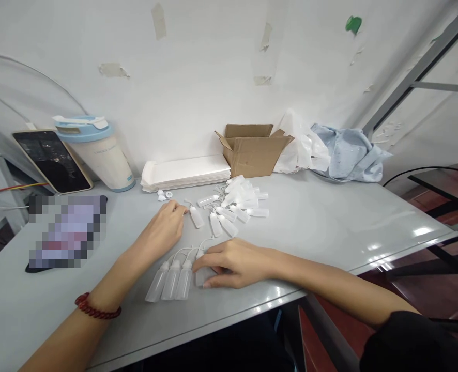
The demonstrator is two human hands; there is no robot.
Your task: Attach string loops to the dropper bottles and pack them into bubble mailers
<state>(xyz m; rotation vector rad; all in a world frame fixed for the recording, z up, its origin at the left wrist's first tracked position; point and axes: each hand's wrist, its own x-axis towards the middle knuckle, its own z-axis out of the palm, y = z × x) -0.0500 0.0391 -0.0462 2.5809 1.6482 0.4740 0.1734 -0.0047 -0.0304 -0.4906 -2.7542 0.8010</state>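
Observation:
My right hand (240,262) is closed around a small translucent squeeze bottle (200,278), thumb on its near side and fingers over the top. Just left of it, three similar bottles (170,281) lie side by side, thin cap straps pointing away from me. My left hand (166,227) rests farther back with its fingers curled. Its fingertips are beside the neck of a single bottle (196,217); whether they pinch anything is hidden. A loose pile of such bottles (237,199) lies beyond my hands, several with their straps tangled.
Small white caps (164,195) lie behind my left hand. Along the wall stand a phone (54,161), a tumbler (104,157), a white stack (188,172), an open cardboard box (254,155), a plastic bag (301,147) and blue cloth (347,155). A blurred dark-edged item (68,230) lies left.

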